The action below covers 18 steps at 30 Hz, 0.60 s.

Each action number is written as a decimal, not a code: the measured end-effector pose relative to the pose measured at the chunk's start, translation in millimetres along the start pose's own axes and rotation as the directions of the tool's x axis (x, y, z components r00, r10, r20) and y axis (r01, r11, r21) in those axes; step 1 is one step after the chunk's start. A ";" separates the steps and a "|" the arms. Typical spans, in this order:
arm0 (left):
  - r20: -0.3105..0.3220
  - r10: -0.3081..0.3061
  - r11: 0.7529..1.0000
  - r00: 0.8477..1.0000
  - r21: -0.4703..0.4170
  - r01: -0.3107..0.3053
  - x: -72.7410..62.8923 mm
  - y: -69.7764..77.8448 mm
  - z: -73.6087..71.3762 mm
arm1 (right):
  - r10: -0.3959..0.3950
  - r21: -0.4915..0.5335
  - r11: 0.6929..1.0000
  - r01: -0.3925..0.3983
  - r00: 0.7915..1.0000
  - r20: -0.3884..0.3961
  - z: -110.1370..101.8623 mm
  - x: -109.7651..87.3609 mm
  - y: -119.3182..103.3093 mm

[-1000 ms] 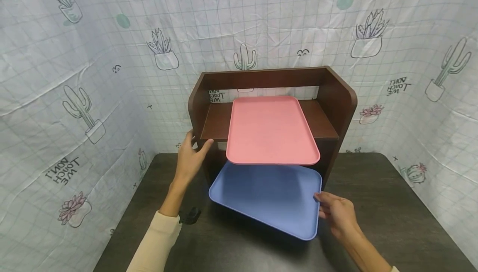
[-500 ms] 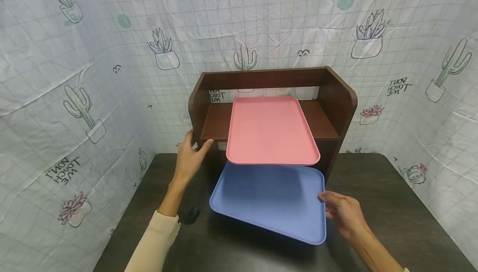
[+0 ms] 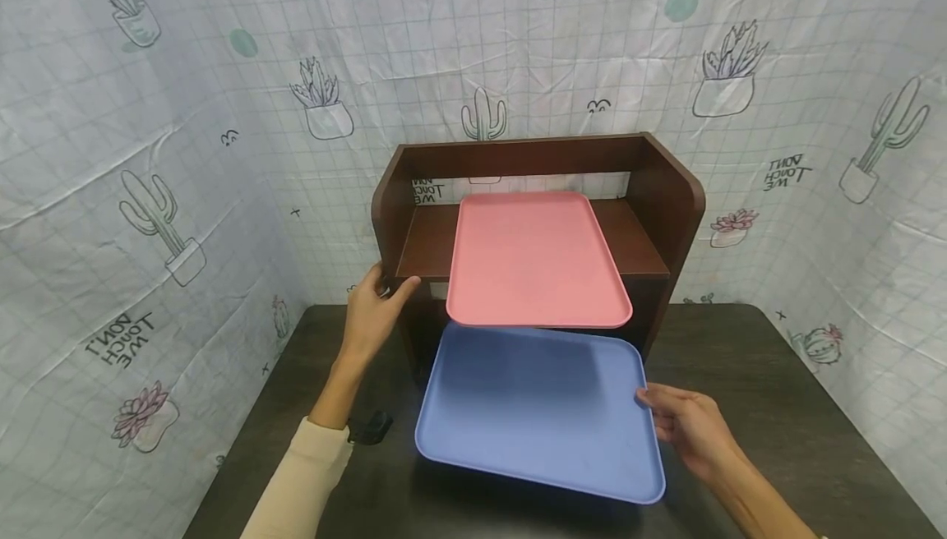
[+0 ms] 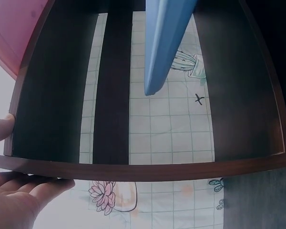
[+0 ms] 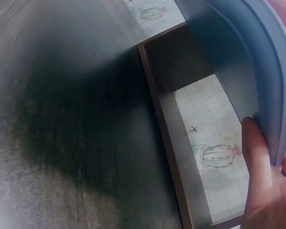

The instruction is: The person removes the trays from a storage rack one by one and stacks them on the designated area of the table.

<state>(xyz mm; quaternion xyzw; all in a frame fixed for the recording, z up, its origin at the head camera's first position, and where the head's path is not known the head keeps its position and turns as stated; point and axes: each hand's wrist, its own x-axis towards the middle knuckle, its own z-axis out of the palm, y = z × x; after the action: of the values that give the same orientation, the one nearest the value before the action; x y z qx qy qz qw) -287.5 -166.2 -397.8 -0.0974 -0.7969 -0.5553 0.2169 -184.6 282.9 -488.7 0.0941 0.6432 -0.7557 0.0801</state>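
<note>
A blue tray (image 3: 540, 416) slants out of the lower opening of a dark brown two-tier shelf (image 3: 669, 202), its back edge under the pink tray. My right hand (image 3: 691, 428) pinches its right rim; in the right wrist view the thumb presses one face of the blue tray (image 5: 276, 71). My left hand (image 3: 368, 317) grips the left side panel of the shelf at mid-height, thumb in front and fingers round the outside. Through the left wrist view, a corner of the blue tray (image 4: 164, 43) juts within the lower opening, apart from the side panel.
On the upper tier lies a pink tray (image 3: 540, 260), its front end sticking out past the board. The shelf stands on a dark table (image 3: 740, 358). A cactus-printed cloth (image 3: 296, 218) surrounds the table at the back and sides.
My right hand has drawn the blue tray toward me and to the right, turning its front edge straighter. The left hand holds the shelf as before, and the pink tray stays put.
</note>
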 end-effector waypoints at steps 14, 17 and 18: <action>0.026 -0.018 1.000 0.999 -0.023 0.019 -0.8 1.3 -1.9 | 0.035 -0.062 0.998 -0.026 0.989 0.144 -10.2 -3.9 11.4; 0.027 -0.009 0.999 1.000 -0.032 0.010 -0.7 0.3 -1.8 | 0.045 -0.060 0.998 -0.035 0.984 0.173 -13.1 -3.5 16.8; 0.028 -0.005 0.999 1.000 -0.035 0.006 -0.7 0.2 -1.8 | 0.051 -0.060 0.997 -0.041 0.983 0.174 -13.6 -3.5 18.3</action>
<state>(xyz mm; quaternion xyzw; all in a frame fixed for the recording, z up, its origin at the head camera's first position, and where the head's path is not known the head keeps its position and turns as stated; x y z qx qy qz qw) -286.3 -167.7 -397.4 -0.1068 -0.7902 -0.5684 0.2026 -176.2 293.5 -507.5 0.0398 0.6522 -0.7407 0.1563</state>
